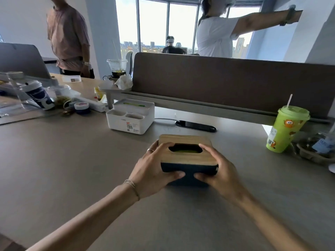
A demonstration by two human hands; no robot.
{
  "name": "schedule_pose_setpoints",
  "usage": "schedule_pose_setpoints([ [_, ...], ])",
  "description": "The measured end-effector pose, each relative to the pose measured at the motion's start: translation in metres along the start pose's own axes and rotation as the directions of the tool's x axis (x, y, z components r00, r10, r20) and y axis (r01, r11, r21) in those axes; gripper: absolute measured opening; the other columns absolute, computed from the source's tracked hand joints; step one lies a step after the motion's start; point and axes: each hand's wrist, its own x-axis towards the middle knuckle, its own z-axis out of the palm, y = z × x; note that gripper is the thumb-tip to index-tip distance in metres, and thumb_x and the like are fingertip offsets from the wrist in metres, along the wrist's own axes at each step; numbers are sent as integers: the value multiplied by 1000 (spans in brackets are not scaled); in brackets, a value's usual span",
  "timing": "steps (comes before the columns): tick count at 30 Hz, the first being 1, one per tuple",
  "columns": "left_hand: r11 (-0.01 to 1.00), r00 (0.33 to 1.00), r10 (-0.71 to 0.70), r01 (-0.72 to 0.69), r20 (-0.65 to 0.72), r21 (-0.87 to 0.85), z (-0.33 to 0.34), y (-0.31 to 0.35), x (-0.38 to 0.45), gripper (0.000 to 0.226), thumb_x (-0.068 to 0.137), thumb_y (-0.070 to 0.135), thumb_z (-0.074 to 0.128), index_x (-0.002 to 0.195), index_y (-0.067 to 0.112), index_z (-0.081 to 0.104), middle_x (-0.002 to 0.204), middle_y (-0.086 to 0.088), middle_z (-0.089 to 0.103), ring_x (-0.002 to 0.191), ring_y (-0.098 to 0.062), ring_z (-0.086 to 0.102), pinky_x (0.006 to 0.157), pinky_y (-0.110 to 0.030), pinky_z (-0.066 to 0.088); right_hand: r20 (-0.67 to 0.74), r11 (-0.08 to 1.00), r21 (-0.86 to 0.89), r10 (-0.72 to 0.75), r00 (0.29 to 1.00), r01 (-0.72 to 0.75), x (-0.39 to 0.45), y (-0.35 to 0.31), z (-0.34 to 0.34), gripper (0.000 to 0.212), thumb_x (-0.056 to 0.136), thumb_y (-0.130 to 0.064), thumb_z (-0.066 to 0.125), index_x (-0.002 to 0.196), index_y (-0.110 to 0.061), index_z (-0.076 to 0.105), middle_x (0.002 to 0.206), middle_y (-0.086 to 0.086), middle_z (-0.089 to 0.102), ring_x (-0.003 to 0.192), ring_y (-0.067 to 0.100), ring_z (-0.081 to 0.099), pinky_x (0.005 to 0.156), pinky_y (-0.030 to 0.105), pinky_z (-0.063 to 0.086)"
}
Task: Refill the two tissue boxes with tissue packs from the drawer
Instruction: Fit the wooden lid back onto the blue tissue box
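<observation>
Both hands, the left hand [152, 171] and the right hand [221, 171], hold the dark tissue box [188, 160] with wooden lid on the surface [72, 160].

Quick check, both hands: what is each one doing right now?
Left hand: closed on the left end of the tissue box, fingers on its wooden lid.
Right hand: closed on the right end of the same box.

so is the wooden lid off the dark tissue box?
No, the wooden lid sits on the dark tissue box, gripped by left hand and right hand.
</observation>
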Motion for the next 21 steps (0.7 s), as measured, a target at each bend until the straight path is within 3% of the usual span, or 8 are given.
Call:
schedule_pose_setpoints([
  [5,995,997,-37,43,-69,92,1,-9,49,88,63,62,80,138,49,36,141,12,41,111,-15,55,88,-30,50,-93,989,-137,37,995,-49,37,-8,18,99,73,-35,86,155,-35,30,158,-6,41,140,19,43,113,39,41],
  [8,983,997,-72,77,-36,165,7,-26,88,106,54,74,76,144,48,26,157,3,23,117,-24,55,92,-41,55,-101,975,-209,54,993,-74,76,-9,23,101,77,-33,84,159,-28,25,165,0,29,143,25,41,113,36,38],
  [13,973,1000,27,-23,-14,229,17,-57,142,90,61,77,72,138,46,37,139,17,38,111,-17,57,85,-31,52,-83,948,-303,76,994,-98,131,3,29,96,80,-31,80,159,-19,26,170,-4,-5,147,24,36,111,31,34],
  [16,962,1000,28,-30,11,272,19,-75,166,89,64,77,70,140,51,33,142,18,40,113,-21,59,88,-39,54,-64,946,-308,87,994,-103,155,16,36,96,81,-33,80,159,-17,25,170,-4,-4,151,21,29,115,32,31],
  [21,936,996,10,-42,93,348,17,-96,195,91,62,79,68,141,49,35,141,17,44,112,-19,61,88,-36,54,-71,953,-266,128,989,-143,177,31,50,91,84,-33,78,158,-18,28,170,-2,3,152,22,27,116,28,27],
])
